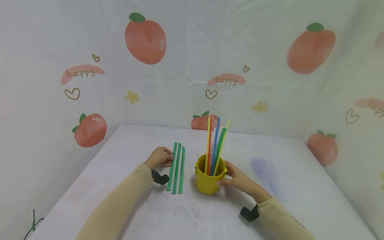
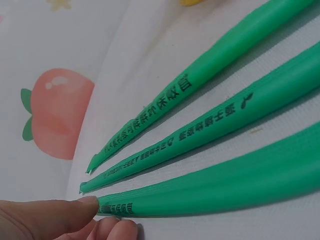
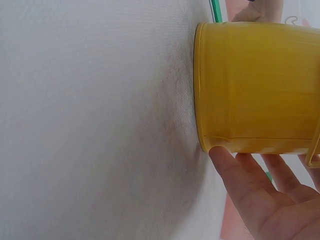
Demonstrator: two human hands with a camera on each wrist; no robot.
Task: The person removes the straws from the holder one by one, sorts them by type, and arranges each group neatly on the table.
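Note:
Three straws in printed green wrappers lie side by side on the table. My left hand [image 1: 160,157] is at the leftmost green straw [image 1: 172,166], pinching it near its far end; the thumb is on top and the fingers curl beneath in the left wrist view. The middle straw [image 2: 200,132] and the right one [image 2: 210,65] lie apart from it. A small yellow bucket [image 1: 207,184] stands upright, holding yellow, red, blue, white and green straws [image 1: 216,140]. My right hand [image 1: 240,178] holds the bucket's right side, thumb in front, with fingertips partly hidden behind it.
The white tabletop [image 1: 186,216] has a bluish stain [image 1: 265,173] on the right. A white cloth backdrop printed with peaches and "happy" stands behind and at both sides. Black wrist cameras [image 1: 160,177] sit on both wrists, low over the table.

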